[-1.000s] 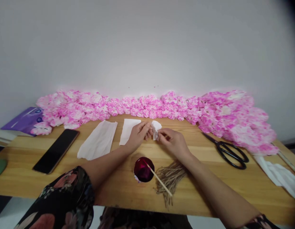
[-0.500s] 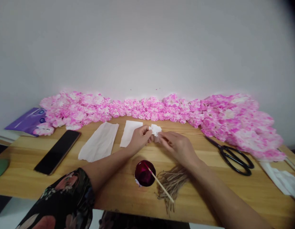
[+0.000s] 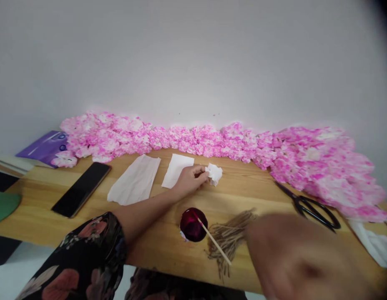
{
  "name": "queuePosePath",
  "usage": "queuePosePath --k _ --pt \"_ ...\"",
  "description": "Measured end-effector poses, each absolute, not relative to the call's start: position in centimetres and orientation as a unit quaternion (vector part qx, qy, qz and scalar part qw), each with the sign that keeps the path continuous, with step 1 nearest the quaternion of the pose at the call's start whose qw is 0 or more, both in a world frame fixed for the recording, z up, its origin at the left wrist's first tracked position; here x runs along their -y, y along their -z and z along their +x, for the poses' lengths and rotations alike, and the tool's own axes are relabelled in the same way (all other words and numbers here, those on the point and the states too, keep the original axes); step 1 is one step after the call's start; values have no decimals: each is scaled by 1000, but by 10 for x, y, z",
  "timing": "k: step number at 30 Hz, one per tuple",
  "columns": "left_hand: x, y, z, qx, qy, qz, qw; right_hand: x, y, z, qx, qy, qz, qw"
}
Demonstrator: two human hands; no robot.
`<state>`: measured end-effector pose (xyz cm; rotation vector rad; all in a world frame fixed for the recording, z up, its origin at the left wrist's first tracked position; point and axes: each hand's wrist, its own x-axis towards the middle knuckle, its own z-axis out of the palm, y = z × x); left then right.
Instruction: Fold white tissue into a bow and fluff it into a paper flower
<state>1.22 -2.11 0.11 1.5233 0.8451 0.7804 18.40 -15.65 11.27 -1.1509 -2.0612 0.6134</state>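
Between the thumb and fingers of my left hand (image 3: 193,178) is a crumpled white paper flower (image 3: 214,173), held just above the table. My right hand (image 3: 293,254) is close to the camera at the lower right, smeared by motion, so its fingers cannot be made out. Below my left hand stands a small cup of dark magenta liquid (image 3: 193,225) with a thin wooden stick (image 3: 215,243) leaning in it. A bundle of brown twine pieces (image 3: 234,231) lies beside the cup, partly behind my right hand.
Pink and white paper flowers (image 3: 196,139) line the back of the wooden table (image 3: 168,258) along the wall. White paper sheets (image 3: 135,179) and a black phone (image 3: 82,189) lie on the left, near a purple packet (image 3: 45,148). Black-handled scissors (image 3: 317,212) rest on the right.
My right hand has let go of the white paper flower and swung down and toward the camera. My left hand keeps its hold. The whole view has shifted slightly.
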Motion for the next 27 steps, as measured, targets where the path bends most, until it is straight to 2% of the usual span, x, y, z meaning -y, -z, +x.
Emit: queuePosePath --k 4,6,9,13,16,24,27 --pt "24 -6 13 -358 -341 691 527 108 -84 176 664 -359 -529 388" --pt "26 -9 13 -347 -343 703 518 94 -66 172 617 -376 -549 420" --pt "27 -11 13 -338 -340 715 509 87 -46 172 644 -308 -558 422" --pt "27 -12 12 -341 -341 727 488 89 -39 176 716 -174 -564 373" --pt "28 -13 11 -339 -349 739 467 90 -39 176 720 -160 -565 369" --pt "26 -8 14 -314 -338 742 487 79 -25 180 547 -395 -593 439" --pt "24 -6 16 -313 -334 741 491 77 -22 182 534 -407 -592 444"
